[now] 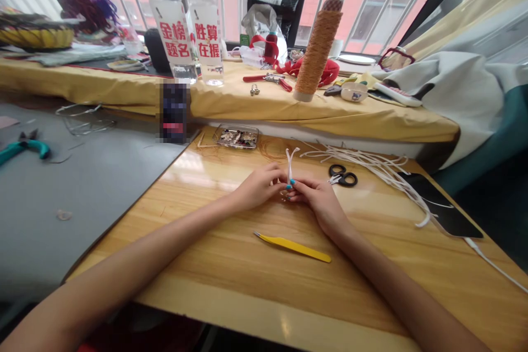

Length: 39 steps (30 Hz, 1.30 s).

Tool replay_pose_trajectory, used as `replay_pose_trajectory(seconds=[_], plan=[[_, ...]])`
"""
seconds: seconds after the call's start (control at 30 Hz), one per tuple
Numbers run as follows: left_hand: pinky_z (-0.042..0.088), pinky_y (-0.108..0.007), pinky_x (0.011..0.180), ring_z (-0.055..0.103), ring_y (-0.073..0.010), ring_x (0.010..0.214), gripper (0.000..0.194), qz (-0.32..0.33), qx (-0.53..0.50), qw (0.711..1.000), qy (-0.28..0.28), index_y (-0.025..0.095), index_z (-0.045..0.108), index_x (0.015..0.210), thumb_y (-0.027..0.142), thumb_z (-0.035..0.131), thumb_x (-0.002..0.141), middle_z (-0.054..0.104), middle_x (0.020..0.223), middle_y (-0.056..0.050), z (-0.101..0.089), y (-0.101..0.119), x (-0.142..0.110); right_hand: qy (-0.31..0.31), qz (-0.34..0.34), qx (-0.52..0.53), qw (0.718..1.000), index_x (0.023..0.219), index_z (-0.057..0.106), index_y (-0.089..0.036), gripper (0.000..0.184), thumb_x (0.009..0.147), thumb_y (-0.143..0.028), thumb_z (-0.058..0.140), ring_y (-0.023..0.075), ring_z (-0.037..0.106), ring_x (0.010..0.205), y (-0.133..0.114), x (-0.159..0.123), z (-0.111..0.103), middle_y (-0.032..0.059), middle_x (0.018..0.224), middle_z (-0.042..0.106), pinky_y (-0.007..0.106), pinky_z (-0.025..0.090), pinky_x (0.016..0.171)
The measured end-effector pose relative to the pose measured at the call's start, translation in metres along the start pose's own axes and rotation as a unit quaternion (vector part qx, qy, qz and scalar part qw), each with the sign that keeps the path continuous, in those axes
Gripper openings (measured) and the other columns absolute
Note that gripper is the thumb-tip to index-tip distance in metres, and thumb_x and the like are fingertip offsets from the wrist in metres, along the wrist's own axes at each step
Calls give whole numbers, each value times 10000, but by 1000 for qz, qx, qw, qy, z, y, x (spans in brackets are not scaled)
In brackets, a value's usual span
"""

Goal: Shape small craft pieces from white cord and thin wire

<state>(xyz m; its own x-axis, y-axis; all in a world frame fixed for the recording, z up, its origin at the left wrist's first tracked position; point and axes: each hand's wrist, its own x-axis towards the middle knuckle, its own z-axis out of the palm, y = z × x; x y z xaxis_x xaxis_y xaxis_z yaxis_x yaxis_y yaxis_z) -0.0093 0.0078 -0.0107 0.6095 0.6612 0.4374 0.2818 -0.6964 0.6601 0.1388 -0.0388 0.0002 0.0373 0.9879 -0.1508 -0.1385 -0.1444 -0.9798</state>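
Both of my hands meet above the middle of the wooden table [198,264]. Between their fingertips is a thin white cord [290,165], its two loose ends spreading upward. My left hand [263,184] pinches it from the left, and my right hand [315,198] pinches it from the right, blue nails showing. Something small and pale hangs just under the fingertips, too small to make out. Yellow tweezers [295,246] lie below the hands. Black-handled scissors [343,176] rest to the right of my right hand.
Several white cords [371,162] lie at the right, partly over a black phone [443,206]. A clear box of beads [236,136] sits behind my hands. On the yellow-covered ledge [243,107] stand two bottles [173,38] and a spool of orange cord [319,52]. Teal pliers [27,146] lie far left.
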Motion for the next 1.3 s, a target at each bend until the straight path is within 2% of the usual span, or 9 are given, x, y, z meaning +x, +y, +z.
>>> replay_pose_trajectory(seconds=[0.3, 0.6, 0.9, 1.3], plan=[[396, -199, 627, 481, -99, 677, 131, 46, 29, 998, 16, 130, 601, 738, 173, 482, 772, 501, 727, -29, 0, 5, -2, 11, -1, -11, 1000, 652, 682, -147, 184, 540, -293, 697, 88, 574, 470, 1, -2, 3, 7, 535, 632, 199, 505, 508], [389, -203, 636, 482, -110, 681, 147, 26, 23, 998, -49, 112, 615, 750, 155, 476, 770, 501, 705, -31, -3, 3, -1, 4, -37, -72, 997, 692, 681, -150, 167, 615, -291, 633, 102, 591, 487, 10, -3, 2, -1, 561, 632, 216, 512, 516], [393, -208, 673, 490, -111, 715, 134, -2, 8, 1000, -24, 110, 596, 783, 149, 468, 775, 506, 746, -34, -2, 2, 0, 12, -38, -77, 996, 709, 674, -143, 166, 634, -279, 616, 106, 591, 497, 7, -3, 3, 2, 572, 630, 226, 520, 519], [388, -197, 651, 489, -107, 697, 148, -12, 18, 998, -61, 125, 611, 783, 158, 467, 775, 505, 720, -22, 1, 3, 1, 42, -40, -117, 991, 687, 666, -132, 145, 669, -228, 558, 100, 593, 478, 10, -3, 4, 0, 550, 626, 210, 516, 510]])
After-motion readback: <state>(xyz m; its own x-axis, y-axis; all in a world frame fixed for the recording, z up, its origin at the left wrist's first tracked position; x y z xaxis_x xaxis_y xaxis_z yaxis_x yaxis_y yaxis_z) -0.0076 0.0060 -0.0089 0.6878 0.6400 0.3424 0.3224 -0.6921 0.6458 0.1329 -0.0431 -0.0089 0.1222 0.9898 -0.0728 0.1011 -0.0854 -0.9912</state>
